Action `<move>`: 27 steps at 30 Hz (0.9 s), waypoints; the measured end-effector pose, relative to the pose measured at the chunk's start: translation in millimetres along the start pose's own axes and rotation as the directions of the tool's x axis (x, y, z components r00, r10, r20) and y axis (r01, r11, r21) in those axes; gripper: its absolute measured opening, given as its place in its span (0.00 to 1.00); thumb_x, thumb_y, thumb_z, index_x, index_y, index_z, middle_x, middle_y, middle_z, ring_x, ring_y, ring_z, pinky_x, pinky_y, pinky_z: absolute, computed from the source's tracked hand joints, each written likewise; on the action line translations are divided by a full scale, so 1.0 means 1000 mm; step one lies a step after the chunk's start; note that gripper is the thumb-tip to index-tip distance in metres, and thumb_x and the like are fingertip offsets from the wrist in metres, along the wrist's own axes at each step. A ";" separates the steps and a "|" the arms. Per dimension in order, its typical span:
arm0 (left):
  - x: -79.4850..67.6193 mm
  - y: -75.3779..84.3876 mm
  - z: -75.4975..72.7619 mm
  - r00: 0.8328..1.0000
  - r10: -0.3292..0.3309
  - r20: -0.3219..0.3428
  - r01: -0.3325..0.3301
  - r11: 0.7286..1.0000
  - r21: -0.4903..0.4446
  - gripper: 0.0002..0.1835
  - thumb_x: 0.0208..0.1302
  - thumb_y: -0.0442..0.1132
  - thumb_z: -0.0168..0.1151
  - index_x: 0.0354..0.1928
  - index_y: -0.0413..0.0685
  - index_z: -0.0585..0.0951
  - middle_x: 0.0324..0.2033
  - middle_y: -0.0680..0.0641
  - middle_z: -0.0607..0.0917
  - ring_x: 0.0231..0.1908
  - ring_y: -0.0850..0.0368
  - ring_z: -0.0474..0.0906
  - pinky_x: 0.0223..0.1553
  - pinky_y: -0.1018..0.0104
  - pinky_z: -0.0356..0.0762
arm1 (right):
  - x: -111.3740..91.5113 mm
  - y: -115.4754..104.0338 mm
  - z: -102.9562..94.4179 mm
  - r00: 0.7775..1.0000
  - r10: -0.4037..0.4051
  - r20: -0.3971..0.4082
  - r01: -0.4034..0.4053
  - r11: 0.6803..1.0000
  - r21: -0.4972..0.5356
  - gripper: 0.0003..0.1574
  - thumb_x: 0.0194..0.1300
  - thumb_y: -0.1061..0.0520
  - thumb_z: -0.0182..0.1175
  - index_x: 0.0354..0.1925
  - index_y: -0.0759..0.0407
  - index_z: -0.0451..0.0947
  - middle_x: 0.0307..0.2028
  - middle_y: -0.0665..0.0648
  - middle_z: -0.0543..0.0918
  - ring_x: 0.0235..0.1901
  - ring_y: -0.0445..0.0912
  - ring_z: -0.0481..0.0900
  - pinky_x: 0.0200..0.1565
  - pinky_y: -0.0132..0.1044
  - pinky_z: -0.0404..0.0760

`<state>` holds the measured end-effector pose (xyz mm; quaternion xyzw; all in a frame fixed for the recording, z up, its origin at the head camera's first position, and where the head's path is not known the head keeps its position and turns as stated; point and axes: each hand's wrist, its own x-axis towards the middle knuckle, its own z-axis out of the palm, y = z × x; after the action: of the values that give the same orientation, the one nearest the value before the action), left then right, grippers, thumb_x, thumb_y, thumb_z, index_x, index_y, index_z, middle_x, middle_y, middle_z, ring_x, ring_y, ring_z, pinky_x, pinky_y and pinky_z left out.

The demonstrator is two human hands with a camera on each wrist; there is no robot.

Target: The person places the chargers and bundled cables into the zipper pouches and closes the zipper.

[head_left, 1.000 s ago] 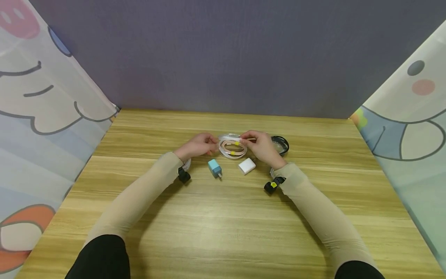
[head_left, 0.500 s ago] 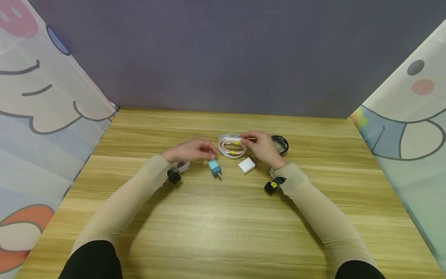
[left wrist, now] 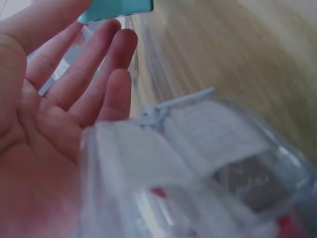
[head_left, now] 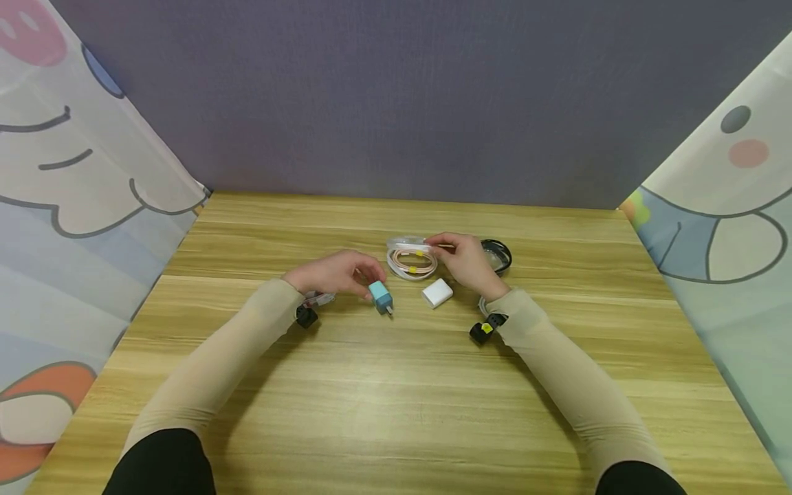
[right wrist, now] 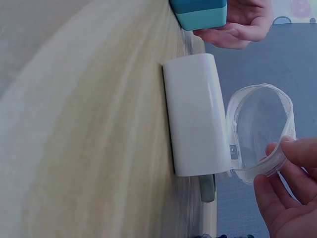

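In the head view my left hand (head_left: 343, 273) has thumb and forefinger on either side of the back end of a blue two-tone plug charger (head_left: 381, 300). The same charger (left wrist: 121, 9) shows at the top of the left wrist view, at the thumb and fingertips. My right hand (head_left: 464, 262) pinches the rim of a coiled white cable (head_left: 396, 268) between thumb and fingers. That loop (right wrist: 290, 116) stands tilted up in the right wrist view. Inside it in the head view sits a pinkish cable coil (head_left: 427, 267) with yellow ties.
A white charger block (head_left: 437, 293) lies between the hands. Behind the right hand is a black coiled cable (head_left: 509, 254). A clear-wrapped bundle with white and red parts (left wrist: 208, 144) lies close under the left wrist. All rest on the wooden table (head_left: 396, 412), with a grey panel (head_left: 396, 103) behind.
My left hand has left the side of the cable coil, moving left and toward me to the blue charger, and its fingers have come round it. The right hand stays at the coil.
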<state>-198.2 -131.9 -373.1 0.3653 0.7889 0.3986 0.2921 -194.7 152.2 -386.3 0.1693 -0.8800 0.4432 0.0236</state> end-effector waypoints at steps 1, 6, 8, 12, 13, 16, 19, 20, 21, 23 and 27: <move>0.000 -0.001 0.000 1.000 -0.002 -0.001 0.002 1.000 0.012 0.18 0.52 0.32 0.70 0.46 0.46 0.79 0.39 0.50 0.83 0.42 0.56 0.79 0.46 0.63 0.77 | 0.000 0.000 0.000 1.000 -0.001 0.001 0.001 1.000 0.000 0.11 0.64 0.54 0.59 0.45 0.50 0.82 0.43 0.51 0.84 0.41 0.42 0.81 0.43 0.39 0.79; 0.003 -0.001 0.001 1.000 -0.011 -0.022 0.013 0.997 0.078 0.14 0.52 0.35 0.70 0.42 0.52 0.80 0.36 0.52 0.83 0.38 0.58 0.79 0.44 0.64 0.77 | -0.001 -0.001 0.000 1.000 -0.006 0.004 0.006 1.000 -0.005 0.12 0.64 0.54 0.59 0.45 0.51 0.82 0.43 0.51 0.84 0.41 0.43 0.81 0.42 0.39 0.79; 0.004 -0.001 0.001 0.999 -0.014 -0.044 0.018 0.994 0.104 0.13 0.53 0.37 0.70 0.42 0.53 0.80 0.35 0.53 0.83 0.37 0.58 0.79 0.43 0.63 0.77 | -0.001 -0.001 0.000 1.000 -0.008 0.004 0.008 1.000 -0.004 0.12 0.64 0.54 0.59 0.45 0.51 0.82 0.43 0.51 0.84 0.41 0.43 0.81 0.42 0.39 0.79; 0.008 0.001 0.003 0.991 -0.039 -0.129 0.056 0.990 0.133 0.13 0.55 0.40 0.69 0.43 0.52 0.80 0.35 0.53 0.83 0.37 0.59 0.79 0.41 0.63 0.77 | -0.002 -0.002 -0.001 1.000 -0.007 0.002 0.007 1.000 -0.001 0.11 0.64 0.54 0.59 0.45 0.50 0.83 0.42 0.51 0.84 0.40 0.42 0.81 0.41 0.39 0.79; 0.009 0.001 0.003 0.986 -0.051 -0.158 0.072 0.989 0.131 0.13 0.55 0.41 0.68 0.43 0.52 0.80 0.36 0.53 0.83 0.37 0.59 0.79 0.41 0.63 0.77 | -0.002 -0.002 -0.001 1.000 -0.006 0.001 0.006 1.000 0.002 0.11 0.64 0.54 0.59 0.45 0.50 0.83 0.42 0.51 0.84 0.39 0.42 0.81 0.40 0.39 0.79; 0.013 0.003 0.005 0.963 -0.096 -0.252 0.124 0.987 0.098 0.14 0.57 0.44 0.67 0.45 0.53 0.79 0.38 0.53 0.82 0.39 0.59 0.78 0.42 0.63 0.77 | -0.003 -0.003 -0.001 1.000 -0.003 -0.005 0.003 1.000 0.002 0.11 0.64 0.54 0.60 0.44 0.50 0.83 0.41 0.51 0.84 0.39 0.42 0.81 0.40 0.39 0.79; 0.017 0.005 0.007 0.928 -0.153 -0.339 0.179 0.983 0.046 0.15 0.58 0.47 0.66 0.47 0.55 0.79 0.39 0.54 0.81 0.40 0.60 0.78 0.41 0.62 0.76 | -0.003 -0.005 0.000 1.000 0.001 -0.010 0.000 1.000 0.009 0.10 0.64 0.54 0.60 0.44 0.51 0.83 0.41 0.51 0.84 0.39 0.42 0.81 0.40 0.38 0.79; 0.019 0.005 0.008 0.914 -0.169 -0.368 0.192 0.981 0.026 0.16 0.58 0.48 0.66 0.47 0.55 0.79 0.39 0.53 0.81 0.40 0.59 0.77 0.40 0.62 0.76 | -0.003 -0.005 0.000 1.000 0.002 -0.011 -0.002 1.000 0.009 0.10 0.63 0.54 0.60 0.44 0.51 0.83 0.41 0.51 0.84 0.39 0.42 0.81 0.41 0.38 0.79; 0.021 0.004 0.009 0.899 -0.187 -0.396 0.206 0.978 0.007 0.16 0.58 0.49 0.65 0.47 0.55 0.79 0.39 0.54 0.81 0.40 0.59 0.77 0.40 0.61 0.76 | -0.003 -0.005 0.001 1.000 0.004 -0.013 -0.004 1.000 0.012 0.10 0.63 0.54 0.60 0.44 0.51 0.83 0.41 0.51 0.84 0.39 0.42 0.81 0.41 0.38 0.79; 0.025 0.003 0.011 0.866 -0.216 -0.451 0.227 0.973 -0.030 0.17 0.57 0.50 0.66 0.47 0.54 0.80 0.38 0.54 0.81 0.39 0.58 0.77 0.40 0.61 0.75 | -0.003 -0.005 0.002 1.000 0.006 -0.018 -0.006 1.000 0.016 0.11 0.63 0.54 0.61 0.43 0.51 0.83 0.41 0.51 0.84 0.39 0.42 0.81 0.42 0.38 0.79; 0.036 -0.001 0.016 0.799 -0.264 -0.540 0.231 0.964 -0.130 0.19 0.52 0.50 0.70 0.44 0.50 0.80 0.36 0.52 0.83 0.38 0.58 0.78 0.38 0.63 0.75 | -0.002 -0.005 0.003 1.000 0.012 -0.028 -0.011 0.999 0.036 0.11 0.62 0.53 0.61 0.43 0.51 0.83 0.41 0.51 0.84 0.39 0.42 0.81 0.42 0.38 0.79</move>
<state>-206.4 -96.3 -388.3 0.1198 0.8684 0.4679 0.1119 -191.3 147.7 -385.1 0.1585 -0.8725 0.4612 0.0303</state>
